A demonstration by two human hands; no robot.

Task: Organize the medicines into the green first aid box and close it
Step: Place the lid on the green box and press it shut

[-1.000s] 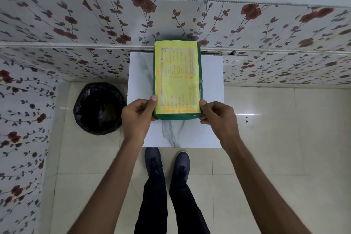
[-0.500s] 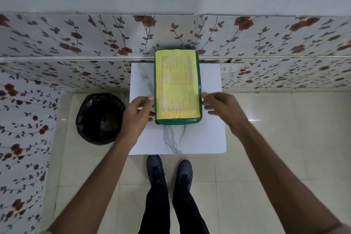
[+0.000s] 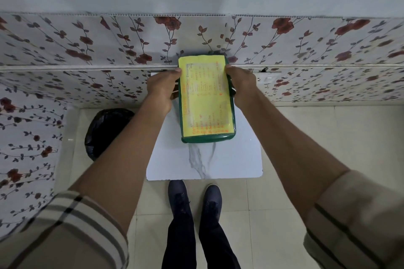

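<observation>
On the far half of the white marble-patterned bench (image 3: 205,159), against the flowered wall panel (image 3: 87,46), the green first aid box (image 3: 207,138) is being held at both long sides. Its lid is seen shut, so nothing of the contents or of any medicines can be made out. The top is being covered almost wholly by a yellow printed label (image 3: 206,102) with orange and dark lettering, too small and blurred to be read; a glossy film seems to be lying over it, catching the light. Only a narrow rim of dark green plastic with rounded corners is being shown around the label, broadest at the near end.

The left hand (image 3: 160,87) is being pressed to the left side of the box, thumb on the label's edge near the far corner, the fingers (image 3: 172,91) curled down the side and mostly hidden under the palm. The right hand (image 3: 240,85) is being set likewise on the right side, thumb on top; its fingers are hidden behind the box wall, so how far they are wrapping underneath cannot be told. Something pale is being glimpsed at each side between hand and box; what it is cannot be told.

At the near edge, both forearms are being cut off at rolled beige striped sleeves (image 3: 72,231). Left of the bench, a bin lined with a crinkled black bag (image 3: 105,131) is being partly hidden by the left forearm. Below, dark shoes (image 3: 194,199) are standing on glossy cream floor tiles (image 3: 328,133).
</observation>
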